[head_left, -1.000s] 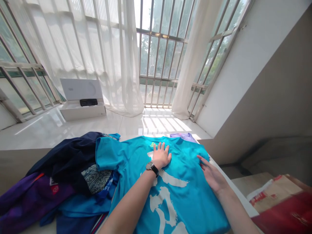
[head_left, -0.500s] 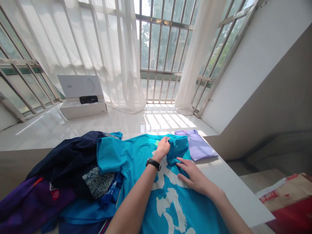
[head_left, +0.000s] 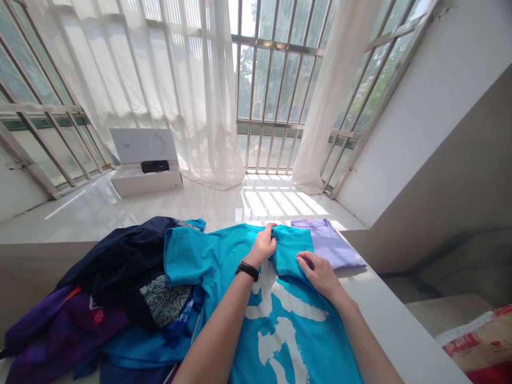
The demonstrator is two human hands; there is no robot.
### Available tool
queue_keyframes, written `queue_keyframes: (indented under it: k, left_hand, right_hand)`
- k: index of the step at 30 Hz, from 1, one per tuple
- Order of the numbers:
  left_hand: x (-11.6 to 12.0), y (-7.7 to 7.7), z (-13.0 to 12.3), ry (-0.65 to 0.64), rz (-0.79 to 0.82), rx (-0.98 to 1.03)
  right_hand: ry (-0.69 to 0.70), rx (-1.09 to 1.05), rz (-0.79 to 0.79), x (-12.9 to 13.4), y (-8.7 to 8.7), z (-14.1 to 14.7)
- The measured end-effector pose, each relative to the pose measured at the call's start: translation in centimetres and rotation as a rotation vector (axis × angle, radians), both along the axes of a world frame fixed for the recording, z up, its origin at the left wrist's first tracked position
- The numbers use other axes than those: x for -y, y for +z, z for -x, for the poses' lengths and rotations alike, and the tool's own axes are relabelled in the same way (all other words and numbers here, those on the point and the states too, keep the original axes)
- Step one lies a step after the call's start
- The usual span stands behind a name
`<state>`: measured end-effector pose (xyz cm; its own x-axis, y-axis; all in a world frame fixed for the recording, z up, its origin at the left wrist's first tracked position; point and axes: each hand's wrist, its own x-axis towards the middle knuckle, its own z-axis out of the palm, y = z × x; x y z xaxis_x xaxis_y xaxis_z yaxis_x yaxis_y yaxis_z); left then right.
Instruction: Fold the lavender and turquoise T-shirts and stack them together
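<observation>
Turquoise shirt (head_left: 216,256) with brushy white lettering, plain lavender shirt (head_left: 332,242), near-black navy garment (head_left: 116,261) with a pale-on-dark paisley patch (head_left: 166,300), mottled purple garment (head_left: 60,330) with orange trim and a red label (head_left: 97,317), black watch strap (head_left: 248,270), sheer white curtain (head_left: 160,80)

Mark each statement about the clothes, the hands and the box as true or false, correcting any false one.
1. The left hand grips cloth of the turquoise T-shirt. True.
2. The folded lilac shirt lies left of the turquoise T-shirt. False: it lies to the right.
3. The white box by the curtain is open. True.
4. The object in the box is bright red. False: it is black.
5. The watch is on the right wrist. False: it is on the left.
6. The turquoise T-shirt has a white print. True.
</observation>
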<state>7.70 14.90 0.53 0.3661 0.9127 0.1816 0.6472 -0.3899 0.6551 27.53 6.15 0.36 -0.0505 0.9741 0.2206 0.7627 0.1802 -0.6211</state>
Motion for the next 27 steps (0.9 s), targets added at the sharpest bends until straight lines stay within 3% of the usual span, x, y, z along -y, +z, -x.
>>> queue_keyframes:
  k: [5, 14, 21, 27]
  left_hand:
    - [0.0, -0.1, 0.4, 0.012, -0.011, -0.01]
    - [-0.2, 0.3, 1.5, 0.031, -0.036, 0.045]
    - [-1.3, -0.4, 2.6, -0.018, -0.021, 0.017]
    - [-1.4, -0.3, 2.3, -0.065, -0.09, -0.009]
  right_hand:
    - [-0.02, 0.117, 0.028, 0.3, -1.4, 0.4]
    - [-0.011, 0.155, 0.058, 0.3, -1.2, 0.7]
    - [0.272, 0.153, -0.065, 1.3, -0.7, 1.4]
    - [0.213, 0.246, -0.119, 1.0, -1.9, 2.6]
